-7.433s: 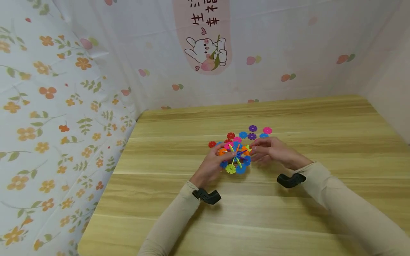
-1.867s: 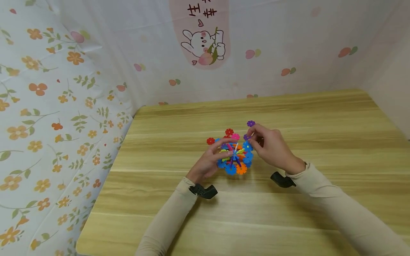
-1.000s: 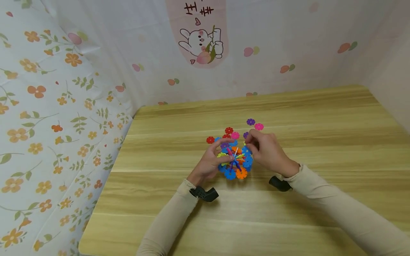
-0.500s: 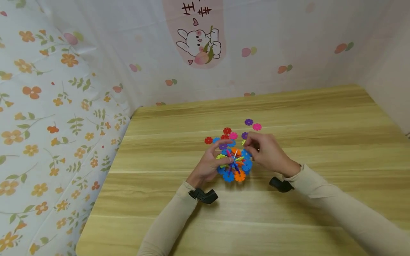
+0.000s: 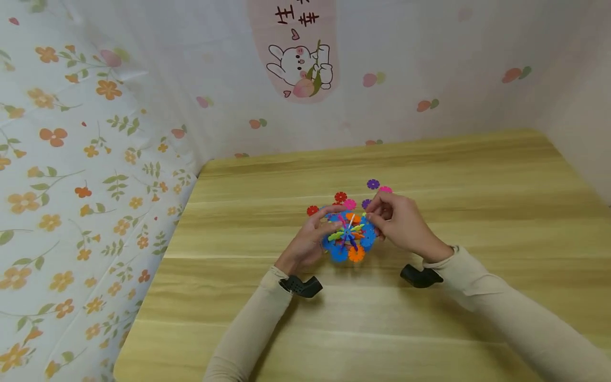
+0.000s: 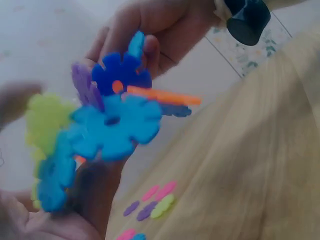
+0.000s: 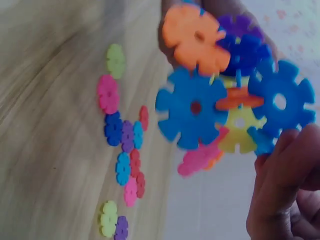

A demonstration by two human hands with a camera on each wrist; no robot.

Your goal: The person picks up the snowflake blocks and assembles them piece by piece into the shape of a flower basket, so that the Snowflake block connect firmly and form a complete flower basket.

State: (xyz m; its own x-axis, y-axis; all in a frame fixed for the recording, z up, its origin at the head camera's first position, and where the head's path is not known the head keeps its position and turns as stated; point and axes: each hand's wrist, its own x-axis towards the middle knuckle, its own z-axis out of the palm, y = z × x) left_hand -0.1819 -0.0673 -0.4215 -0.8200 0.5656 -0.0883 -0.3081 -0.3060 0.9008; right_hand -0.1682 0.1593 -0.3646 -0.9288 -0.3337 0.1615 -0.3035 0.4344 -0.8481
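A ball-like cluster of interlocking flower-shaped plastic discs [image 5: 340, 253], mostly blue with orange, yellow and purple, is held above the table. My left hand [image 5: 307, 241] grips it from the left, thumb across the near side and forefinger along the top. At its right side, my right hand [image 5: 403, 223] pinches with thumb and forefinger. In the right wrist view the fingers [image 7: 287, 165] of that hand meet a small blue disc [image 7: 263, 142] at the cluster's edge. From the left wrist view, a light blue disc [image 6: 136, 45] stands at the right hand's fingertips; the left palm [image 6: 55, 227] is below.
Loose discs lie on the wooden table [image 5: 363, 323] behind the cluster: red ones [image 5: 341, 197], a pink one [image 5: 350, 204], purple ones [image 5: 373, 184] and others partly hidden by the hands. A patterned cloth [image 5: 410, 63] hangs along the back and left.
Since the oldest frame the cluster has turned, with orange and blue discs now at the near side. My right hand's fingers have closed into a pinch; lately both hands lifted slightly.
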